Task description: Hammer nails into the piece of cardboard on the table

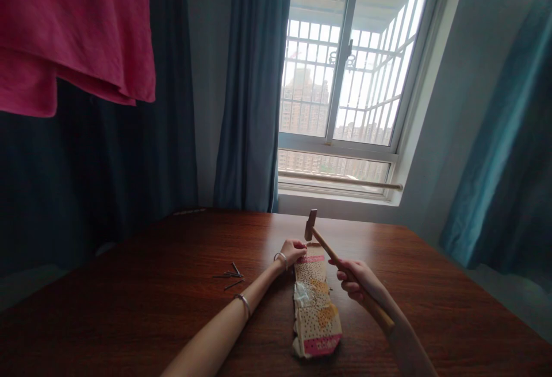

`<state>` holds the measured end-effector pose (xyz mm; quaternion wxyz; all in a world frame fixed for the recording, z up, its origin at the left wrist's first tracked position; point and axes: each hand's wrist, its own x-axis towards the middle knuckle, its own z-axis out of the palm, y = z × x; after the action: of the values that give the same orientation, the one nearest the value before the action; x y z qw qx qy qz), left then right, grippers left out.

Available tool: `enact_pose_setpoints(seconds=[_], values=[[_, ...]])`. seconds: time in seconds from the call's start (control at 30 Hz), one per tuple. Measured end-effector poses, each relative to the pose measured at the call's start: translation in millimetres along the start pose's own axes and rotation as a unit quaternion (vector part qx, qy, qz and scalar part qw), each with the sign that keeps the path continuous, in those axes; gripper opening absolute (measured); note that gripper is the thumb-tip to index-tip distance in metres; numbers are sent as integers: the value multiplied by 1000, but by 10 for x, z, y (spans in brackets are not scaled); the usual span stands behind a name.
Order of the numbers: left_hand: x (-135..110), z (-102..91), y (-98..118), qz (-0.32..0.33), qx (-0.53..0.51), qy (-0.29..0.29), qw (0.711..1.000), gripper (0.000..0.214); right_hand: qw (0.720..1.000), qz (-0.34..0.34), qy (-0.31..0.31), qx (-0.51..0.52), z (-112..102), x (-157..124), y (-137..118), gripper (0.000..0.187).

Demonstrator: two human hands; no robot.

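Observation:
My right hand (356,279) is wrapped round the wooden handle of a hammer (323,242). The hammer's metal head is raised just above the far end of a long, worn piece of cardboard (313,273), which is dotted with many small dark holes and has pink bands at both ends. At that far end, the fingertips of my left hand (294,250) are pinched together at the cardboard's left edge. Whatever they hold is too small to make out. Several dark nails (234,285) lie loose on the table, left of my left forearm.
The brown wooden table (150,308) stretches out on both sides of the cardboard. Beyond it are a barred window (340,78) and blue curtains (254,89). A pink cloth (86,32) hangs at the upper left.

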<state>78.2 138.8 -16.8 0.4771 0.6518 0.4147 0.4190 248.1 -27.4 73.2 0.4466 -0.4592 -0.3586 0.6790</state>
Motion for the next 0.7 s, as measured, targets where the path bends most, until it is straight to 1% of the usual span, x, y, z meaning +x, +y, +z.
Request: enact_pose_setpoints(seconds=[0.13,0.23,0.37,0.43,0.57,0.7], values=[[-15,-5,22,5,-4,-6,1000,14,1000,6,1,-14,20,-9,-5,32],[-46,-1,62,10,-18,-12,1000,11,1000,-6,-6,0,11,5,6,33],[-71,9,98,-14,-29,-13,999,10,1000,-7,-4,5,-15,29,23,30],[-62,10,89,-22,-36,-18,999,11,1000,-2,-4,1,-24,34,25,29],[-32,3,49,-16,-23,-16,999,11,1000,-6,-5,4,-25,35,24,32],[-43,3,58,-14,-30,-20,999,11,1000,-7,-6,-5,-15,29,27,30]])
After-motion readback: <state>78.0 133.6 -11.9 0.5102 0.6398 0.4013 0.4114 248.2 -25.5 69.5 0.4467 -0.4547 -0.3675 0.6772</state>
